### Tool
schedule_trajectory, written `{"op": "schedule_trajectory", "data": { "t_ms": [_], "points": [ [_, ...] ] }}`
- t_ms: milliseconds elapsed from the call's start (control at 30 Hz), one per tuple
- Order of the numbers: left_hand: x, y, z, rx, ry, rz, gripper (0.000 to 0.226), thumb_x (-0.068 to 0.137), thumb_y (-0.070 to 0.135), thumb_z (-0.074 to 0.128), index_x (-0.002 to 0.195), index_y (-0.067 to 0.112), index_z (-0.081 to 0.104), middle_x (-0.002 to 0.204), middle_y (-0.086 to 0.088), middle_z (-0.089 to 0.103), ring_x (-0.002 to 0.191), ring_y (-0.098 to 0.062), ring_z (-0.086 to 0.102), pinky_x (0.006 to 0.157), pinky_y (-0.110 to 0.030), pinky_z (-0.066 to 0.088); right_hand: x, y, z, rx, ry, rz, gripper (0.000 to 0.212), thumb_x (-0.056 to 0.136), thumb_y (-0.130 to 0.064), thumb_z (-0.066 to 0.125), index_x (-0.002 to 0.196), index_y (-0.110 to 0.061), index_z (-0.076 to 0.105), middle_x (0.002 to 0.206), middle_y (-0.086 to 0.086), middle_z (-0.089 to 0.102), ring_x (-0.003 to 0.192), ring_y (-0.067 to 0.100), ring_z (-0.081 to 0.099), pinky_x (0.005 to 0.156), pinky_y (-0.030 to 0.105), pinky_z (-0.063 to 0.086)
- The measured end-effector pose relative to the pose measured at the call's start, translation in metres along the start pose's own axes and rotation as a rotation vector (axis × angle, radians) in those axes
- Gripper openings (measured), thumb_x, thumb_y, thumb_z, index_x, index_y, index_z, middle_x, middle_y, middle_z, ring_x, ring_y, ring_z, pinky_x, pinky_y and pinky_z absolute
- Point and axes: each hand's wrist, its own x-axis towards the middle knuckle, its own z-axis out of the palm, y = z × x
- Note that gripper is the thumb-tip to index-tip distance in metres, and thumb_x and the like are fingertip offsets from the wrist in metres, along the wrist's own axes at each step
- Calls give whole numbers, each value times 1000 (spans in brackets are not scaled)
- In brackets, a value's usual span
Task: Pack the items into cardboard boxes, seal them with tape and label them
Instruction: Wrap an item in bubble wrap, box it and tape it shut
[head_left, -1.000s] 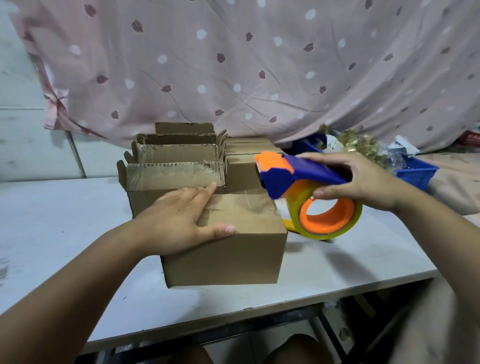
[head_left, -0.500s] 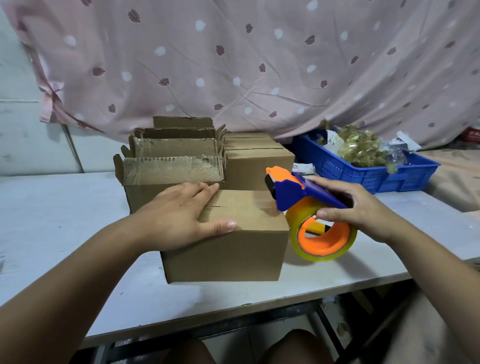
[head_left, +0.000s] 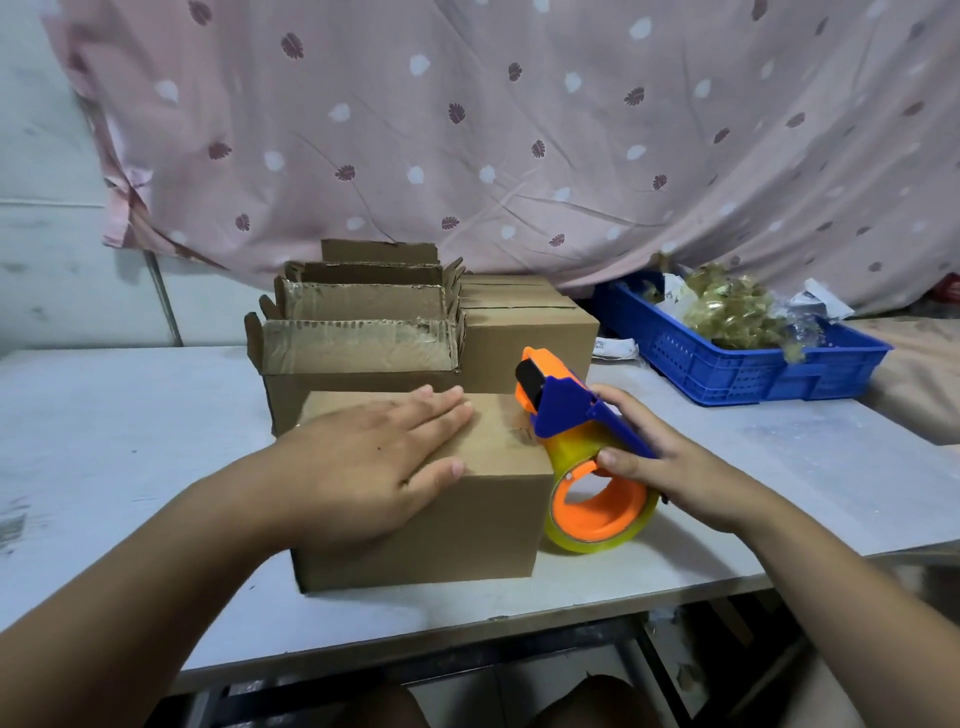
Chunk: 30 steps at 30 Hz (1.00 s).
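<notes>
Our left hand (head_left: 363, 467) lies flat on the front box (head_left: 441, 525), fingers straight, pressing its flaps shut. At the box's right edge our right hand (head_left: 675, 467) grips the tape dispenser (head_left: 566, 415), fingers curled round its handle — mouth at the top corner (touching, or nearly). We'd anchor tape on that side first, then pull straight along the seam. Behind the box — open boxes (head_left: 358, 353), unsealed.
</notes>
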Motion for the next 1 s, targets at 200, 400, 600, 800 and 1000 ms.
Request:
{"op": "schedule_trajectory", "data": {
  "t_ms": [200,400,600,800,1000],
  "points": [
    [-10,10,-3,104,-8,-140,111,57,81,0,151,24,-8,158,11,-12,144,-4,-6,111,-18,1,24,-17,44,-109,-129,-12,57,81,-53,58,130,-43,31,124,-6,50,114,21,51,97,34,42],
    [-21,-9,0,113,-16,-132,106,62,83,1,150,25,-10,158,9,-11,145,-5,-5,100,-12,-3,39,-38,54,-166,-136,-81,50,79,-49,64,117,-25,43,110,19,51,93,33,52,87,52,45],
    [-24,-10,2,91,23,-116,100,64,77,8,150,29,-8,158,13,-8,144,-4,-2,111,-18,7,41,-43,56,-160,-159,-77,47,79,-36,67,117,-22,43,112,18,54,91,25,52,81,32,44],
    [-32,-14,4,31,132,-55,102,55,80,1,149,40,4,155,26,1,141,3,12,105,-13,21,39,-41,64,-113,-60,-117,50,76,-40,69,120,-34,45,110,4,61,94,20,60,84,28,49],
    [-29,-24,11,23,166,-9,103,59,86,-2,150,39,8,156,23,8,140,2,17,106,-15,23,37,-38,63,-111,12,-215,56,67,-52,72,111,-23,53,95,10,56,79,18,51,72,28,42]
  ]
}}
